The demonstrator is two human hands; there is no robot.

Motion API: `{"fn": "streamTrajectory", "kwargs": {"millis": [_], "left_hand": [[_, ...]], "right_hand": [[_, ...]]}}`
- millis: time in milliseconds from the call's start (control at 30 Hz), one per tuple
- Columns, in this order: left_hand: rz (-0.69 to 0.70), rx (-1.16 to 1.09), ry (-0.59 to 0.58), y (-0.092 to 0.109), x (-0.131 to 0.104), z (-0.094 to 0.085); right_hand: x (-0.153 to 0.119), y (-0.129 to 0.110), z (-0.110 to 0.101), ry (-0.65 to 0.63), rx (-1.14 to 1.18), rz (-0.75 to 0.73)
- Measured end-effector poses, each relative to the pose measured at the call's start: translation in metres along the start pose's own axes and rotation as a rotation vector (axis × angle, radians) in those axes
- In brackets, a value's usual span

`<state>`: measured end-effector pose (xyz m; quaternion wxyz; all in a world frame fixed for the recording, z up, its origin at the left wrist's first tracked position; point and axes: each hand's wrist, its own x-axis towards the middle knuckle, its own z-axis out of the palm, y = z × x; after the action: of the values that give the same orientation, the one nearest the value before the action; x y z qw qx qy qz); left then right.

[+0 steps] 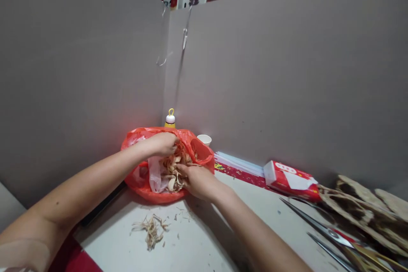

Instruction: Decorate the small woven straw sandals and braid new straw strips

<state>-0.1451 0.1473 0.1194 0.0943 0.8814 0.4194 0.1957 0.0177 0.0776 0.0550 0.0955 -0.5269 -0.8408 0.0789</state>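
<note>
A red plastic bag (159, 197) stands wide open on the white table, holding a tangled heap of pale dried root-like strands and flakes (174, 170). Inside it, a clear plastic liner (155, 174) shows on the left. My left hand (165, 143) reaches over the bag's far left side with its fingers curled at the top of the heap; what they hold is hidden. From the right, my right hand (200, 181) has its fingers in the strands, pinching some at the front of the heap. A small clump of loose dried strands (152, 231) lies on the table before the bag.
Behind the bag stand a bottle with a yellow loop (170, 120) and a white cup (204, 139). Pale strips (239, 162) and a red tissue pack (291, 178) line the grey partition (287, 72). Scissors (331, 233) and dried brown pieces (366, 208) lie at right.
</note>
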Motion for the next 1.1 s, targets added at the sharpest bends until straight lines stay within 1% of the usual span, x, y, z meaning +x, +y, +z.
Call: {"fn": "streamTrajectory", "kwargs": {"millis": [33, 100, 167, 200, 267, 333, 367, 433, 500, 533, 600, 667, 700, 767, 833, 933, 1000, 1100], "left_hand": [[-0.010, 0.008, -0.003, 0.004, -0.005, -0.006], [-0.029, 0.004, 0.051, 0.011, -0.015, -0.013], [-0.046, -0.057, 0.175, 0.014, -0.022, -0.010], [-0.054, -0.102, 0.241, 0.014, -0.024, -0.006], [-0.068, -0.159, 0.313, 0.011, -0.026, 0.006], [-0.069, -0.198, 0.327, 0.006, -0.027, 0.018], [-0.064, -0.222, 0.330, 0.005, -0.027, 0.023], [-0.048, -0.264, 0.337, 0.006, -0.029, 0.031], [-0.023, -0.357, 0.344, 0.012, -0.032, 0.034], [-0.008, -0.441, 0.347, 0.018, -0.035, 0.035], [0.018, -0.679, 0.339, 0.031, -0.042, 0.035], [0.020, -0.837, 0.319, 0.046, -0.051, 0.035], [0.028, -0.871, 0.300, 0.053, -0.056, 0.036], [0.053, -0.910, 0.272, 0.063, -0.066, 0.038], [0.095, -0.882, 0.286, 0.069, -0.073, 0.040], [0.197, -0.729, 0.366, 0.072, -0.077, 0.043], [0.260, -0.645, 0.400, 0.071, -0.077, 0.043], [0.299, -0.584, 0.418, 0.069, -0.076, 0.041]], "right_hand": [[-0.003, 0.003, -0.012, -0.010, 0.007, -0.003], [-0.010, 0.009, -0.034, -0.022, 0.033, 0.015], [-0.015, 0.015, -0.049, -0.009, 0.133, 0.025], [-0.017, 0.018, -0.052, 0.032, 0.202, 0.028], [-0.017, 0.023, -0.053, 0.183, 0.325, 0.049], [-0.015, 0.027, -0.048, 0.350, 0.378, 0.083], [-0.014, 0.028, -0.046, 0.413, 0.395, 0.097], [-0.015, 0.027, -0.043, 0.469, 0.439, 0.109], [-0.022, 0.023, -0.043, 0.475, 0.516, 0.106], [-0.028, 0.019, -0.043, 0.453, 0.598, 0.102], [-0.043, 0.012, -0.044, 0.375, 0.843, 0.100], [-0.058, 0.005, -0.042, 0.294, 1.109, 0.104], [-0.064, 0.001, -0.040, 0.272, 1.204, 0.106], [-0.075, -0.003, -0.034, 0.282, 1.290, 0.103], [-0.081, -0.006, -0.026, 0.337, 1.315, 0.085], [-0.085, -0.010, -0.016, 0.454, 1.252, 0.055], [-0.087, -0.012, -0.010, 0.522, 1.137, 0.028], [-0.091, -0.013, -0.005, 0.598, 0.907, -0.044]]}}
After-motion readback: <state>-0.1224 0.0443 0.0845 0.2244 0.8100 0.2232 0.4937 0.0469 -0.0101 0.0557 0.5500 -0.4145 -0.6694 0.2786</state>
